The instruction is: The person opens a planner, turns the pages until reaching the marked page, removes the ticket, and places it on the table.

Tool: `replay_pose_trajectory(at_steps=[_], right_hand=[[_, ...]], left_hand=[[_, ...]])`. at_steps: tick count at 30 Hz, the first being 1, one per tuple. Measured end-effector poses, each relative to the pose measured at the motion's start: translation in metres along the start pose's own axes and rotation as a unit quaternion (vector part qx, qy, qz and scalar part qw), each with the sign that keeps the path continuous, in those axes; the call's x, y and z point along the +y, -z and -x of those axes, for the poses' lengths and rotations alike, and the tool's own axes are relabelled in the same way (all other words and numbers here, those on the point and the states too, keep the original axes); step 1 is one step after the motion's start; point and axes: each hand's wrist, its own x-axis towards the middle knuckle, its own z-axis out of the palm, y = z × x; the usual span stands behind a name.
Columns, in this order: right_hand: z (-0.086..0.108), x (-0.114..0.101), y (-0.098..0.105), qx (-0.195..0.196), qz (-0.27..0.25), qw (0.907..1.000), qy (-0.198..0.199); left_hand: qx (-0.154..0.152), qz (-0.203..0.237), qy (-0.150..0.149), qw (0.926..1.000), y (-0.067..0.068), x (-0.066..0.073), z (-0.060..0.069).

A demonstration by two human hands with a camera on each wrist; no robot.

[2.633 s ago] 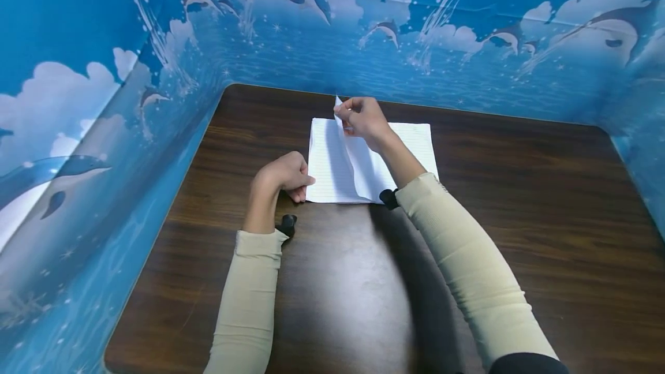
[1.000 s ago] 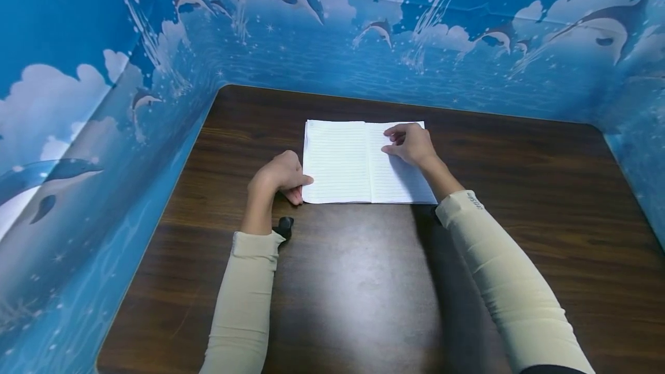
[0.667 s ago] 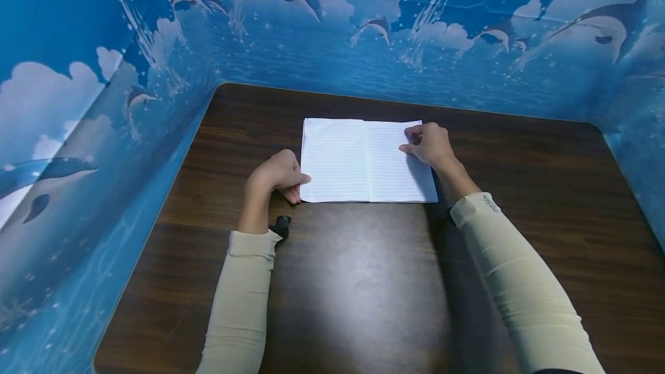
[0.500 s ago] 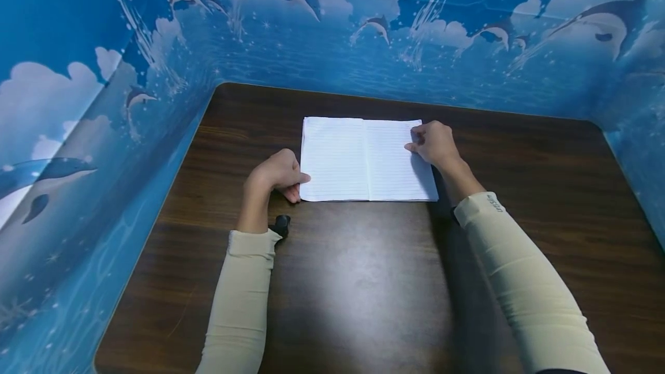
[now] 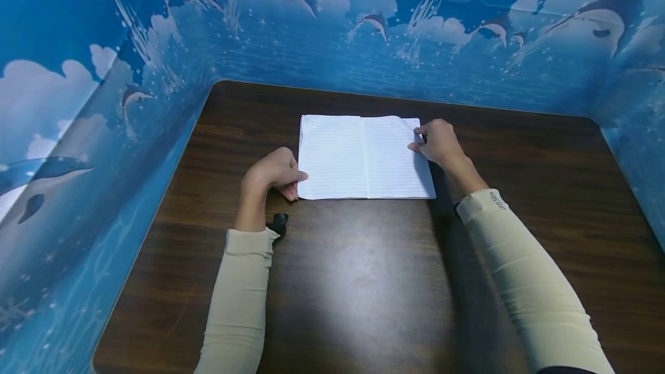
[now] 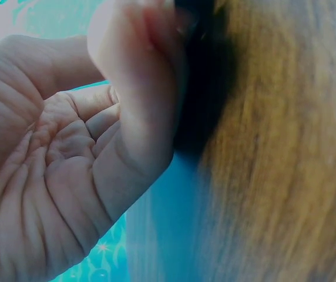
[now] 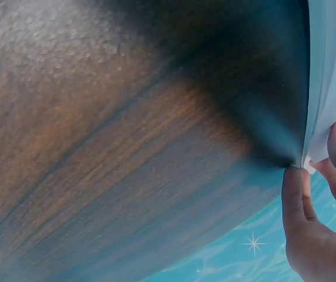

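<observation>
- A lined notebook [image 5: 332, 157] is spread flat toward the far side of a dark wood-grain tabletop [image 5: 343, 281], backed by a dolphin-print backdrop [image 5: 322, 62].
- Its left edge is secured by the left grip [image 5: 275, 167], which is clamped there with the thumb laid on the margin and the other fingers curled in beside it.
- The upper right edge is met by the right grip [image 5: 440, 140], thumb and forefinger spaced apart along the margin; whether a sheet is pinched between them cannot be told.
- Little weight is to be expected from so thin a stack; on the smooth tabletop it could be sent sliding by a light push, so an anchored side is judged useful.
- The sheets are judged soft and limp: a slight wave is shown along the top of the right page [image 5: 397, 160], and a tear could be caused by a hard tug near the centre fold [image 5: 365, 157].
- Smooth paper may prove slippery, and several sheets could be caught together.
- A single sheet is best taken lightly by its outer upper corner; the whole notebook is best supported from beneath both outer edges.
</observation>
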Motion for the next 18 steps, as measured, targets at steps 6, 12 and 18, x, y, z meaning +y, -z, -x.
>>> replay_pose_trajectory(at_steps=[6,12,18], right_hand=[[0.0014,-0.0022,-0.0011,0.006,-0.014,0.9998,-0.013],[0.0009,0.0000,-0.0012,0.006,-0.049,0.9986,-0.019],[-0.0018,0.0041,0.0015,0.002,-0.086,0.9944,-0.061]], left_hand=[[-0.002,-0.003,0.003,1.0000,0.0014,0.0001,-0.0001],[-0.003,-0.005,0.004,1.0000,0.0013,0.0001,0.0004],[-0.003,-0.006,0.003,1.0000,0.0006,0.0007,0.0006]])
